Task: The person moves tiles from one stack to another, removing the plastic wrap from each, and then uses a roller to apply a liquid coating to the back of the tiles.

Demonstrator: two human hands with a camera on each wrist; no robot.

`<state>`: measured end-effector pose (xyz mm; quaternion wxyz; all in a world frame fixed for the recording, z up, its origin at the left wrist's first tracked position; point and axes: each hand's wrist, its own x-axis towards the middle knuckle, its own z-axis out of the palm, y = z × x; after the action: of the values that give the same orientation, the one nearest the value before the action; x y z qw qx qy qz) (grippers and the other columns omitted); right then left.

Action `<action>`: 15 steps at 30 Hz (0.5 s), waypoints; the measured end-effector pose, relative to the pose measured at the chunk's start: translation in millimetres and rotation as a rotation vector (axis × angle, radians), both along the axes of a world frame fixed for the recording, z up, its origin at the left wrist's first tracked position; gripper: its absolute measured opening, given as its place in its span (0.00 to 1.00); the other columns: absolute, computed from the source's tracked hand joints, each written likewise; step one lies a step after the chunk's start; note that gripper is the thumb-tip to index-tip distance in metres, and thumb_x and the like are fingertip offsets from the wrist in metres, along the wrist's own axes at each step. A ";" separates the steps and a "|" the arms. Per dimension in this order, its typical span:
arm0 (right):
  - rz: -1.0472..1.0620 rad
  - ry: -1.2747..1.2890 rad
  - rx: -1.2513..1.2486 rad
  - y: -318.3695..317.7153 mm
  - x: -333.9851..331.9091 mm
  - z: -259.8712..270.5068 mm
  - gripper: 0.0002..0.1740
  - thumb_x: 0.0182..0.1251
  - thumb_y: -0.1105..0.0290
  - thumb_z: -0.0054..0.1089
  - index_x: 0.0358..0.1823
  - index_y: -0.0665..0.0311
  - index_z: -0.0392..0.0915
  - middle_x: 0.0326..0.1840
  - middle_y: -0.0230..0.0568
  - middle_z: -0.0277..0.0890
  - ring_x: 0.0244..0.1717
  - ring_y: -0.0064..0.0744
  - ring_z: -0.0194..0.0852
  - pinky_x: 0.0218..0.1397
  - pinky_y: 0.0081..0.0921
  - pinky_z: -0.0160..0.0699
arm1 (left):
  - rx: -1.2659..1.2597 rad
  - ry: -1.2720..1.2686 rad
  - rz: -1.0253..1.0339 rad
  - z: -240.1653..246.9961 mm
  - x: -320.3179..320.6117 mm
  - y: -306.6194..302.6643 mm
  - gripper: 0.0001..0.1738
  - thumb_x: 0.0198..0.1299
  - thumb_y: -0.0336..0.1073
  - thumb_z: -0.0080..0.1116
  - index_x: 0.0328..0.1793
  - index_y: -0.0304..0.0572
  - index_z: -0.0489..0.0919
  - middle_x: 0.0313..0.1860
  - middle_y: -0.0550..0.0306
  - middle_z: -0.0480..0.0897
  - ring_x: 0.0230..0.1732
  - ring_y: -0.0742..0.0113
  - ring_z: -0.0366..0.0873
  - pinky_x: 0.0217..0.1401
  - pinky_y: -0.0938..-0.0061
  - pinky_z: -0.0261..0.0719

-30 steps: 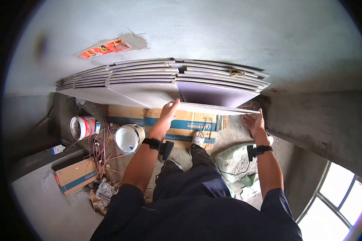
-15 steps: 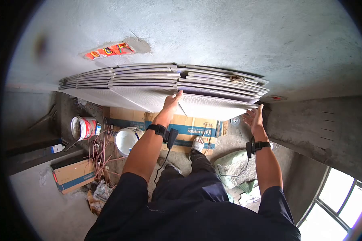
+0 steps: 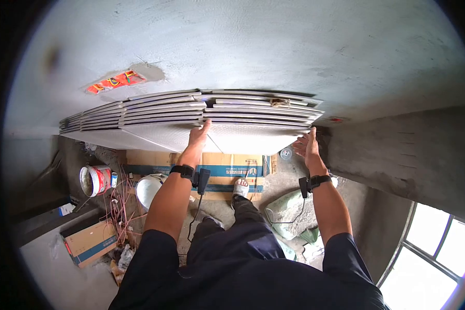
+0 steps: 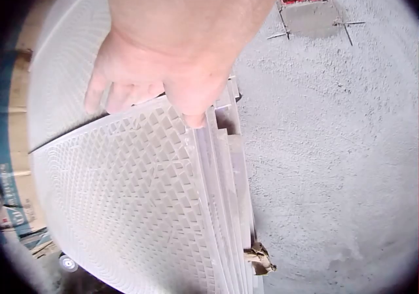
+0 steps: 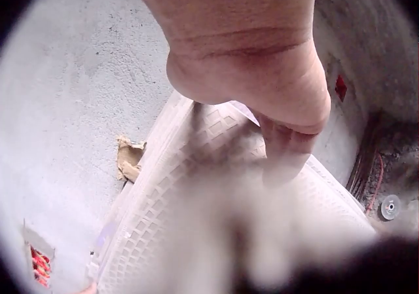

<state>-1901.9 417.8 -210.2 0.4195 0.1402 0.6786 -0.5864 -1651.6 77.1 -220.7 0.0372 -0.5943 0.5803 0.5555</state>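
Thin grey-white tiles (image 3: 165,135) with a ridged pattern on their outward faces lean upright in a stack against the wall. My left hand (image 3: 196,137) is at the top left corner of the front right tile (image 4: 124,176). In the left wrist view its thumb (image 4: 194,118) touches the top edge, while the extended fingers (image 4: 118,97) reach down at the side edge. My right hand (image 3: 307,147) is against the same tile's right side, its fingers spread. Part of that hand is blurred or hidden in the right wrist view.
Flattened cardboard (image 3: 222,163) lies below the tiles. Two buckets (image 3: 95,181), pink tubing (image 3: 120,206) and a cardboard box (image 3: 91,243) are at left. A pale sack (image 3: 292,212) lies by my legs. An orange wiring box (image 3: 116,81) is set into the wall.
The front right tile has tilted back from a gap onto the stack, and both hands have followed it toward the wall. The head view has shifted slightly.
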 end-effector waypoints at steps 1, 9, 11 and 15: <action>0.004 0.002 0.024 -2.0 1.1 2.0 0.59 0.63 0.22 0.32 0.78 0.68 0.47 0.71 0.59 0.63 0.57 0.50 0.79 0.54 0.41 0.80 | 0.009 0.013 0.010 4.4 -0.1 2.2 0.34 0.55 0.72 0.60 0.34 0.44 0.78 0.27 0.64 0.74 0.29 0.69 0.73 0.32 0.68 0.76; -0.015 0.028 -0.005 -1.2 6.5 3.3 0.58 0.64 0.23 0.34 0.78 0.69 0.48 0.72 0.61 0.62 0.56 0.54 0.79 0.55 0.44 0.81 | 0.025 -0.026 0.025 15.6 -2.5 5.8 0.34 0.55 0.73 0.59 0.28 0.48 0.74 0.25 0.66 0.73 0.28 0.72 0.72 0.29 0.68 0.74; -0.001 0.040 -0.009 5.7 15.0 11.0 0.57 0.65 0.24 0.35 0.77 0.69 0.50 0.71 0.60 0.64 0.55 0.53 0.80 0.54 0.43 0.80 | 0.046 0.018 0.010 13.1 -0.1 11.1 0.34 0.55 0.73 0.59 0.28 0.48 0.74 0.25 0.66 0.73 0.29 0.72 0.72 0.29 0.68 0.74; 0.084 0.023 -0.008 26.8 44.2 15.4 0.58 0.64 0.24 0.41 0.77 0.69 0.50 0.72 0.59 0.64 0.53 0.46 0.81 0.49 0.36 0.79 | -0.062 0.112 0.029 -4.2 5.1 16.9 0.43 0.54 0.74 0.59 0.31 0.30 0.80 0.24 0.55 0.78 0.25 0.67 0.71 0.27 0.63 0.69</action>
<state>-1857.6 444.6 -194.8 0.4365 0.1031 0.6864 -0.5725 -1646.4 94.0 -224.9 -0.0218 -0.5714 0.5898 0.5702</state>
